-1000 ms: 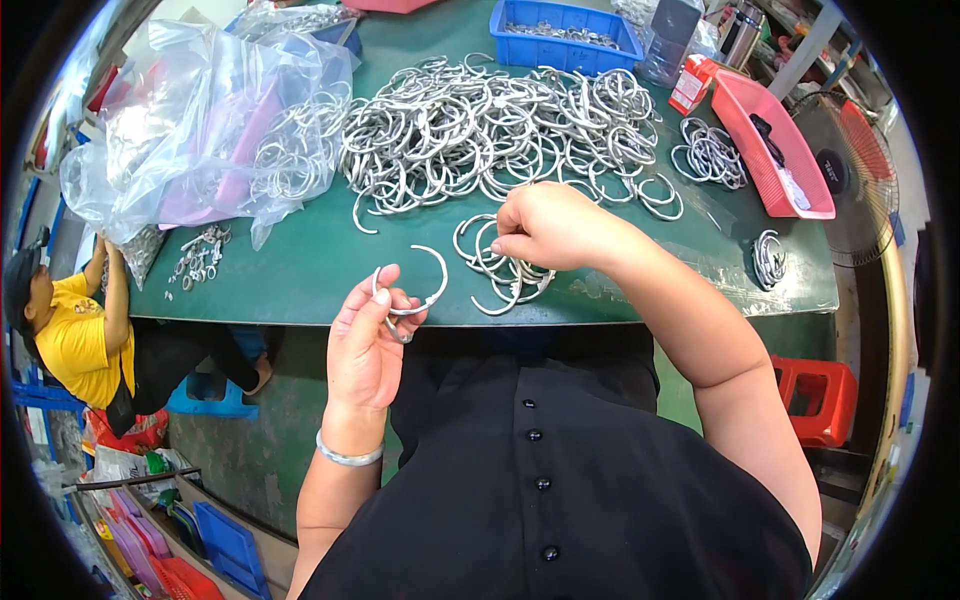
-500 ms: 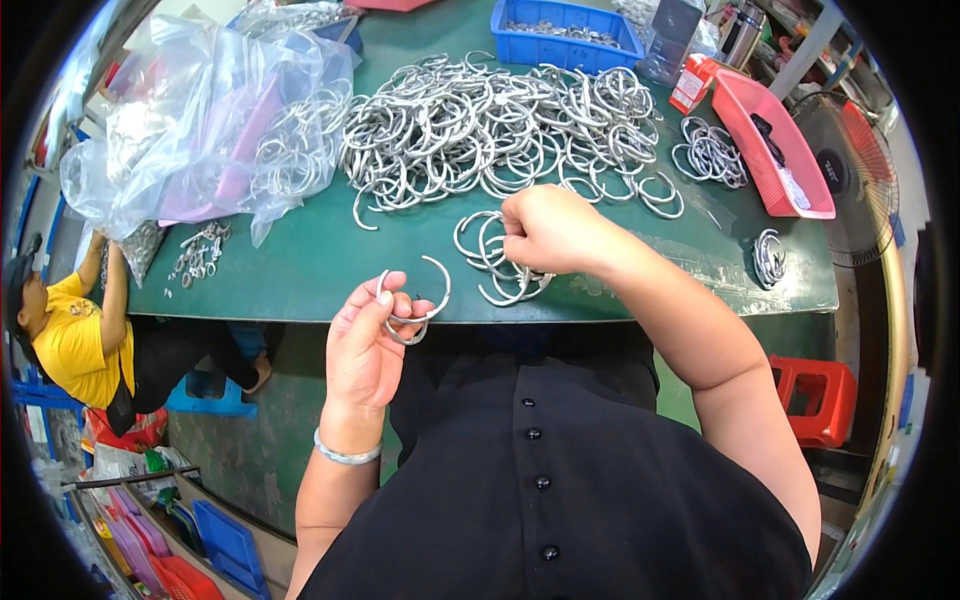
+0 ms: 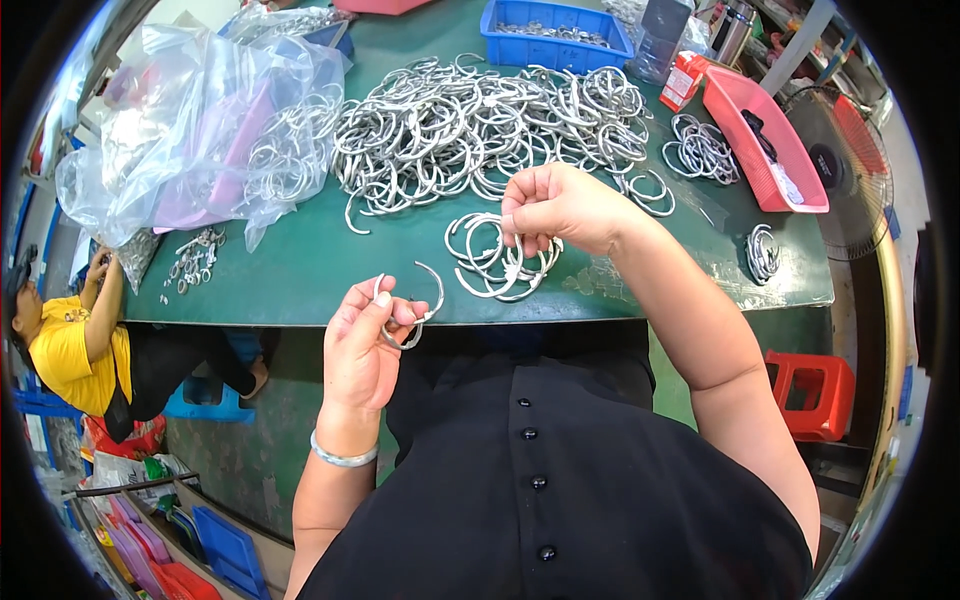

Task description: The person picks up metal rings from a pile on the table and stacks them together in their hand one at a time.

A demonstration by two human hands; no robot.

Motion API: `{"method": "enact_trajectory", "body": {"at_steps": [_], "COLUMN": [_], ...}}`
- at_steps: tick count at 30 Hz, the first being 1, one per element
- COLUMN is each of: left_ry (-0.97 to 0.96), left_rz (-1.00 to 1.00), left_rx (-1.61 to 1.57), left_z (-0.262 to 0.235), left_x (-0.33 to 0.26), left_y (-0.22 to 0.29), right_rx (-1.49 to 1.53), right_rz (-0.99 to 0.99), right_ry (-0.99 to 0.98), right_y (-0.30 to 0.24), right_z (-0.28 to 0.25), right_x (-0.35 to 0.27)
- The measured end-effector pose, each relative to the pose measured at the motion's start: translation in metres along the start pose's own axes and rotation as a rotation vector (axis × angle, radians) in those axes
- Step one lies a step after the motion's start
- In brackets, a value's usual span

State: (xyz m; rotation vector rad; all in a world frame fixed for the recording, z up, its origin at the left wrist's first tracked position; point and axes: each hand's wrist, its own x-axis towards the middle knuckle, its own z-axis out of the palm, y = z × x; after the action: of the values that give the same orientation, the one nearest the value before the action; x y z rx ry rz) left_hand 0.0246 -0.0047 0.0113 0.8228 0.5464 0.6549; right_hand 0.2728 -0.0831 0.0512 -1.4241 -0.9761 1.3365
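Note:
Near the table's front edge my left hand is closed, pinching an open-ended silvery metal bangle between thumb and fingers; a second one may overlap it. My right hand reaches over a small group of bangles. Its thumb and fingers are closed on the upper side of a bangle there, and the fingertips hide part of it. Just behind lies a large heap of similar bangles across the middle of the green table.
Clear plastic bags cover the left side beside small metal rings. A blue bin stands at the back. On the right are a pink basket, bangle bundles and a fan. A person in yellow sits left.
My right hand has lifted and turned, with its fingers now on a bangle in the small group. Those bangles have shifted slightly. The left hand keeps its hold almost unmoved.

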Motion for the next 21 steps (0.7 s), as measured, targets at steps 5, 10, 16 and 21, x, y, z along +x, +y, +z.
{"method": "enact_trajectory", "body": {"at_steps": [5,10,16,21], "left_ry": [0.043,0.014,0.0,0.045], "left_rz": [0.042,0.069,-0.023,0.094], "left_rx": [0.061,-0.006,0.198,0.234], "left_z": [0.005,0.002,0.015,0.021], "left_x": [-0.002,0.001,0.004,0.006], "left_y": [0.002,0.0,0.007,0.004], "right_rx": [0.056,0.029,-0.618,-0.623], "right_rz": [-0.132,-0.425,-0.77,-0.85], "right_ry": [0.013,0.027,0.143,0.217], "right_y": [-0.003,0.002,0.009,0.015], "right_z": [0.011,0.038,0.078,0.09], "right_x": [-0.003,-0.006,-0.006,0.002]}}
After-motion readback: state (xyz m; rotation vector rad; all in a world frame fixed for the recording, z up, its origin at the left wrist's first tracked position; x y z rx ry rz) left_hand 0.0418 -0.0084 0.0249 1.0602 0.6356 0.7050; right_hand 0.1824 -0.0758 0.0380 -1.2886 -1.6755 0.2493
